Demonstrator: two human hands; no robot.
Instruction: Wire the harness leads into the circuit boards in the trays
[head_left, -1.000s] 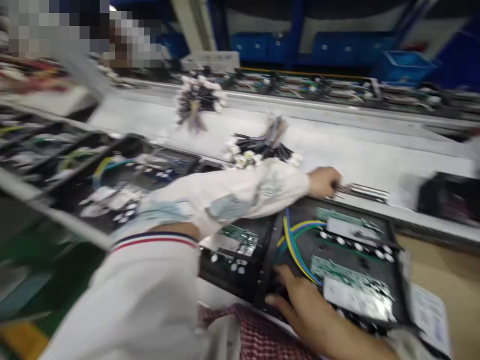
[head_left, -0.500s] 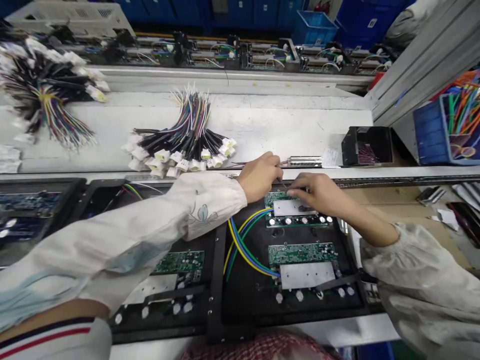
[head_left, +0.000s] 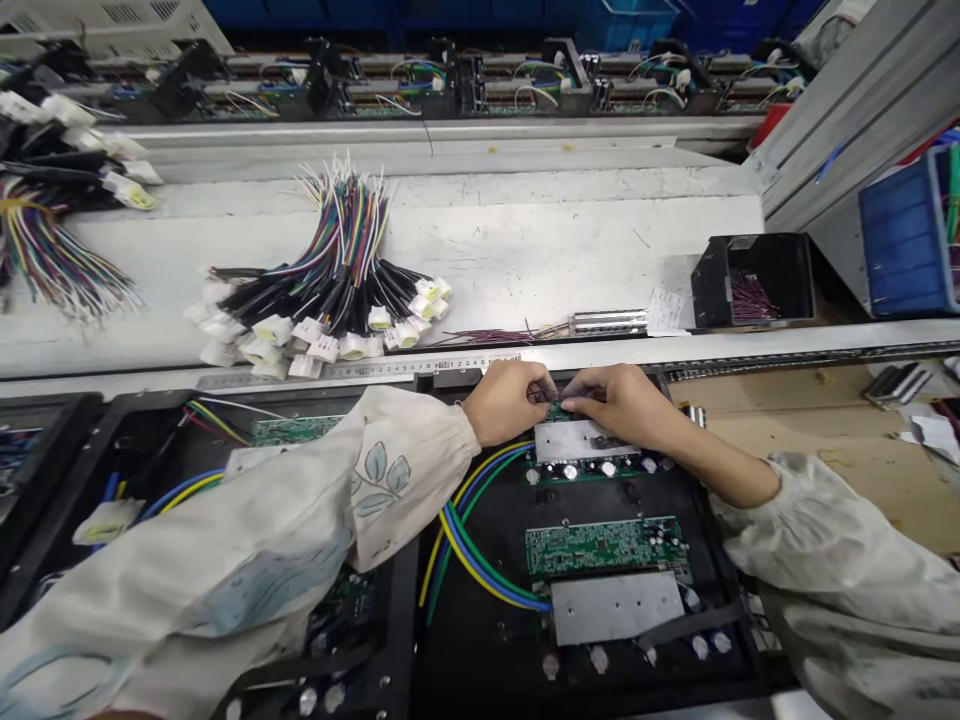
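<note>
White connectors fan out from a wire bundle on the far surface, perhaps spread for easy picking. Rightward, the left hand and right hand bring their fingertips close over the far circuit board in its black tray, seemingly for fine control; whether either pinches anything, I cannot tell. Farther right, a black box keeps purple wires contained.

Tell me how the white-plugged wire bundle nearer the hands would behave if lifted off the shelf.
The wire bundle would probably flop, since its thin strands curve and fan out. The plug end might droop most, with many white plugs clustered there. Rolling seems unlikely, as it lies spread wide on the shelf.
</note>
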